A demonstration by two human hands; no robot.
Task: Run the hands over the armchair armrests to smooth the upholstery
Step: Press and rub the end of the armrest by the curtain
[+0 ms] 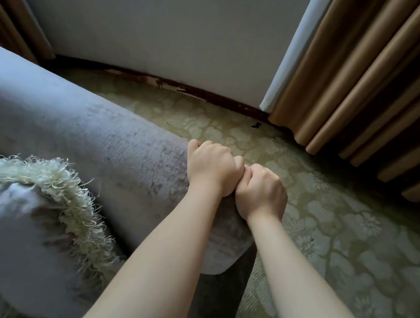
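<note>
Most of the view beyond the grip is being filled by a pale wall (155, 18), while a patterned carpet (352, 244) is being shown spread beneath and to the right of the grip. Tan curtains (375, 73) are being hung in long folds above and to the right of the grip, and a dark baseboard (211, 96) is being run along the foot of the wall above it.

The grey armrest (87, 129), the thing being worked on, is being stretched from the far left of the grip down under both wrists, with its rounded front end being shown just below the grip. Its upholstery is being marked by darker mottled patches left of the grip. A grey cushion (7, 225) is being leaned well to the lower left of the grip, and its pale fringe (65, 193) is being laid along the edge nearest the armrest.

The left grip (211, 168) is being held closed over the outer edge of the armrest, knuckles up, fingers curled down the far side. The right grip (263, 190) is being held just beside it, touching it at the thumbs, likewise curled closed against the armrest's outer side. Its fingertips are being hidden, so how much cloth is being caught cannot be told.

A small dark speck (255, 124) is being shown on the carpet above the grip, near the baseboard.
</note>
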